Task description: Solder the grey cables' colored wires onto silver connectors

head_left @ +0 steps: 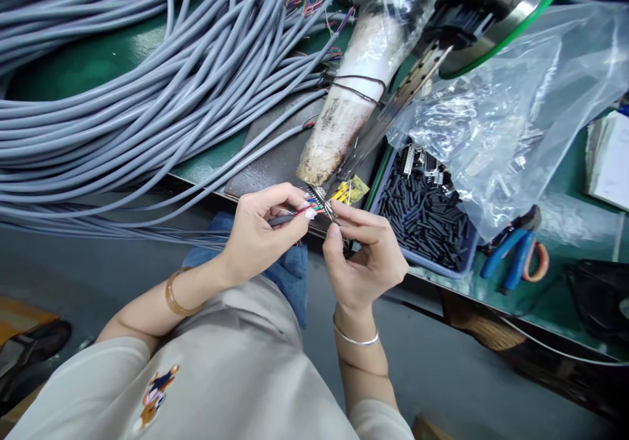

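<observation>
Working along the edge of a green bench (555, 296), pinching coloured wires (314, 209) of a grey cable (282, 219) with the left hand (258, 230), likely steadying them at the connector (319, 195) between both hands; pinching an unclear thin piece (329, 215) with the right hand (368, 260).

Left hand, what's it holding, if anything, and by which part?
The left hand pinches the grey cable near its end, close to where the coloured wires fan out.

Wrapped tube (361, 67) blocks far side of fingers (282, 194); btwn wrists (356, 315) open.
</observation>
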Motion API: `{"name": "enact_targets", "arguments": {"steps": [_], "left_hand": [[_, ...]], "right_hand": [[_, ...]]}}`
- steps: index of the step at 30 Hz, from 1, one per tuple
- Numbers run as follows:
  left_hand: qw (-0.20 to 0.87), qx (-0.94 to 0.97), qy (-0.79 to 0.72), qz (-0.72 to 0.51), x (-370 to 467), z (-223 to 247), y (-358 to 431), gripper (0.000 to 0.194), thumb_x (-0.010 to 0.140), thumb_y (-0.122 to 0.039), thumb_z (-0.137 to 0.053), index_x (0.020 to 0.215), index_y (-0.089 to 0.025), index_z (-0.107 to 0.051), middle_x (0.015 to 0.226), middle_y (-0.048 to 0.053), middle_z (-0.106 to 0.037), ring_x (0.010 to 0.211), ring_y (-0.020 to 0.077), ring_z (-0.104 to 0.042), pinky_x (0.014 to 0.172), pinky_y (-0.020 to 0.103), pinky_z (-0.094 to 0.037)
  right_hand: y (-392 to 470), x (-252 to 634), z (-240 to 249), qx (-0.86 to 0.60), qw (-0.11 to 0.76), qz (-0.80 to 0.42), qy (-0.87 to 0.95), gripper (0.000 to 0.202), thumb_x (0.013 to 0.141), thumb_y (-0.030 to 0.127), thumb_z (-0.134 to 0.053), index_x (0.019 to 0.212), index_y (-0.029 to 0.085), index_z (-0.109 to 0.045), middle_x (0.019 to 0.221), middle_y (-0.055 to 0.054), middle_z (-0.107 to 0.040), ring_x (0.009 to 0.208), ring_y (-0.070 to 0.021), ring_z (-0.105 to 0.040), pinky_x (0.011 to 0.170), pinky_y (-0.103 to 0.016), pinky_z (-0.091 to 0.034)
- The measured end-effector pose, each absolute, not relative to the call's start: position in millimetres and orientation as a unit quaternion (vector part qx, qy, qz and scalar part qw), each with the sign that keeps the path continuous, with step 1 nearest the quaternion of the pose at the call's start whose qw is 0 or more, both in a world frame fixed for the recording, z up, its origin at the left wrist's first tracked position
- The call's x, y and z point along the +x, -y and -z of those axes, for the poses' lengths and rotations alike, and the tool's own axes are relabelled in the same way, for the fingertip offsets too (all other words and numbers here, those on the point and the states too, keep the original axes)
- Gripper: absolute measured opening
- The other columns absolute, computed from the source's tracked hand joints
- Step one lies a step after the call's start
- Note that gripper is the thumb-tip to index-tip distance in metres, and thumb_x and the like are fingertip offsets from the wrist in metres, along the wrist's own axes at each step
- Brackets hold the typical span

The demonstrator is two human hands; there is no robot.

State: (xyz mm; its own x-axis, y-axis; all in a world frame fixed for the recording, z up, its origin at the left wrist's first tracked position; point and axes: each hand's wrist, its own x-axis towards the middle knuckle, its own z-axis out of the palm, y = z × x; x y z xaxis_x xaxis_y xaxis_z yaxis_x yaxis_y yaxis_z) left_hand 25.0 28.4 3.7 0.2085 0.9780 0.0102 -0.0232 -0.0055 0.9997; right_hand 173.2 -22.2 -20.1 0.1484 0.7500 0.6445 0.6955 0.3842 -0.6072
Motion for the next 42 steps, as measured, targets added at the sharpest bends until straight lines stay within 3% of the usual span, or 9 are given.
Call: {"name": "enact_targets", "arguments": {"steps": [24, 29, 33, 42], "left_hand": [[0.498, 0.563, -0.455, -0.478, 26, -11, -33, 0.014, 0.077, -0.015, -0.069, 0.069, -0.017, -0.059, 0.070, 0.000, -0.058, 0.066, 0.0090, -0.054, 0.056, 0.018, -0.043], [0.532, 0.555, -0.451, -0.454, 25, -11, -35, 0.015, 0.077, -0.014, -0.070, 0.068, -0.017, -0.058, 0.067, -0.001, -0.058, 0.060, 0.0079, -0.052, 0.053, 0.019, -0.042], [0.546, 0.554, -0.449, -0.439, 23, -8, -33, 0.015, 0.077, -0.014, -0.069, 0.069, -0.017, -0.057, 0.071, 0.001, -0.062, 0.066, 0.0104, -0.057, 0.053, 0.019, -0.041], [0.537, 0.565, -0.438, -0.448, 23, -5, -30, 0.012, 0.081, -0.016, -0.068, 0.073, -0.017, -0.059, 0.075, 0.002, -0.062, 0.068, 0.0101, -0.057, 0.055, 0.019, -0.041]], "right_hand": [[13, 174, 8, -0.541, 0.507, -0.017, 0.671, 0.018, 0.084, 0.006, -0.073, 0.089, 0.020, -0.064, 0.109, -0.006, -0.080, 0.091, -0.0195, -0.078, 0.076, -0.032, -0.067], [16, 173, 6, -0.543, 0.491, 0.011, 0.681, 0.019, 0.082, 0.006, -0.074, 0.086, 0.021, -0.063, 0.107, -0.006, -0.081, 0.089, -0.0169, -0.078, 0.076, -0.028, -0.065], [18, 172, 10, -0.543, 0.484, 0.019, 0.686, 0.020, 0.083, 0.005, -0.075, 0.087, 0.020, -0.063, 0.105, -0.005, -0.081, 0.088, -0.0142, -0.078, 0.078, -0.025, -0.063], [18, 173, 8, -0.558, 0.500, -0.023, 0.662, 0.019, 0.085, 0.008, -0.075, 0.090, 0.022, -0.064, 0.100, -0.002, -0.080, 0.089, -0.0162, -0.077, 0.079, -0.031, -0.063]]}}
